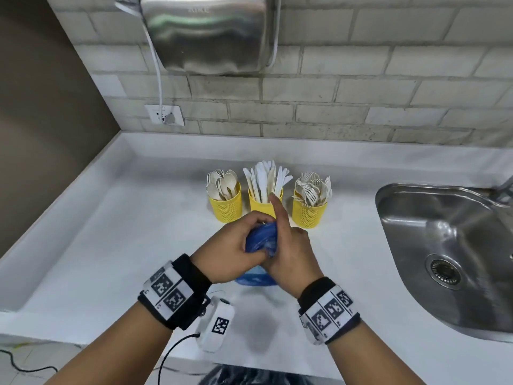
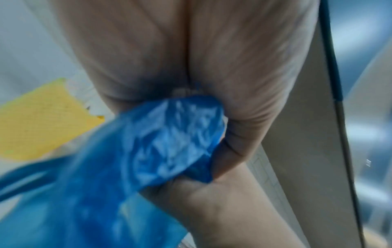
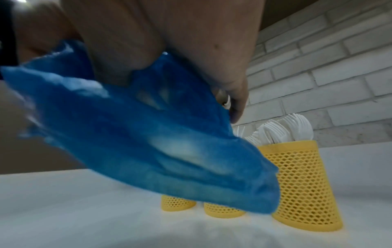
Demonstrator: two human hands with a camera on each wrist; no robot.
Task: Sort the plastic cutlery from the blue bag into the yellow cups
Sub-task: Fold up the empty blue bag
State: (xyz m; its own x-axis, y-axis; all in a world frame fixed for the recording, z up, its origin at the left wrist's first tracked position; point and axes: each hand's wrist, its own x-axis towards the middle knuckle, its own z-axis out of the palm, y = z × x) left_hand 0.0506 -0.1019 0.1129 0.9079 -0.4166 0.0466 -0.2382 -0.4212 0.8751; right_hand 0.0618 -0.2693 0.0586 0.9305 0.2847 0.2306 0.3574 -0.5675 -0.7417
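Observation:
Both my hands hold the crumpled blue bag (image 1: 261,241) between them, just above the white counter (image 1: 111,245). My left hand (image 1: 233,245) grips it from the left with curled fingers. From the right, my right hand (image 1: 294,251) clasps it, index finger sticking up. Part of the bag hangs below my hands in the right wrist view (image 3: 148,142) and is bunched in the left wrist view (image 2: 169,134). Behind stand three yellow mesh cups: spoons (image 1: 225,208), knives (image 1: 259,209), forks (image 1: 308,215). Whether any cutlery is inside the bag is hidden.
A steel sink (image 1: 444,245) is set into the counter on the right. A hand dryer (image 1: 205,31) hangs on the brick wall above, its cord running to a socket (image 1: 165,115). A white tagged device (image 1: 216,323) with a cable lies at the counter's front edge.

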